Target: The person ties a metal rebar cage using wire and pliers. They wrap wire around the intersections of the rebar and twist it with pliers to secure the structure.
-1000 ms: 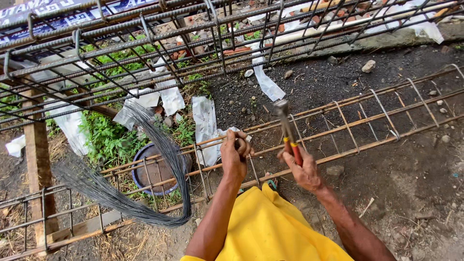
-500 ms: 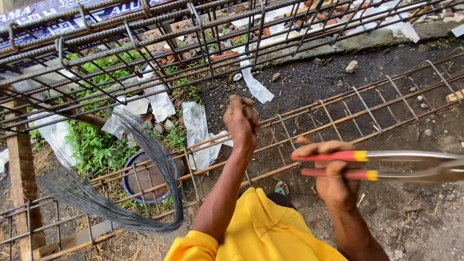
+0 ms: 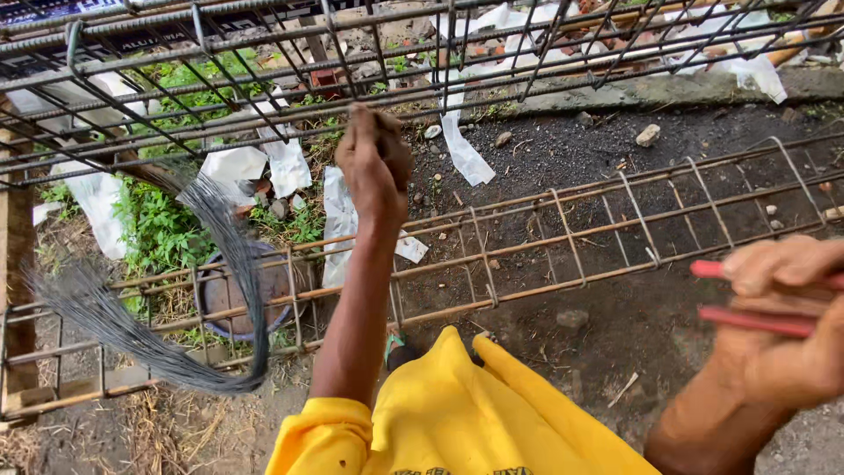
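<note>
the left hand [image 3: 374, 163] has risen from the rusty rebar cage [image 3: 563, 251] toward the upper rebar frame [image 3: 264, 79], fingers curled shut, contents unclear. the right hand [image 3: 787, 321] has swung to the frame's right edge, fingers clamped on red-handled pincers [image 3: 756, 297], whose long axis lies roughly level, pointing right out of view.

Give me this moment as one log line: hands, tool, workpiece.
left hand: raised, fisted over rusty rebar cage | right hand: grips red-handled pincers | tie-wire bundle: draped on cage, untouched
</note>
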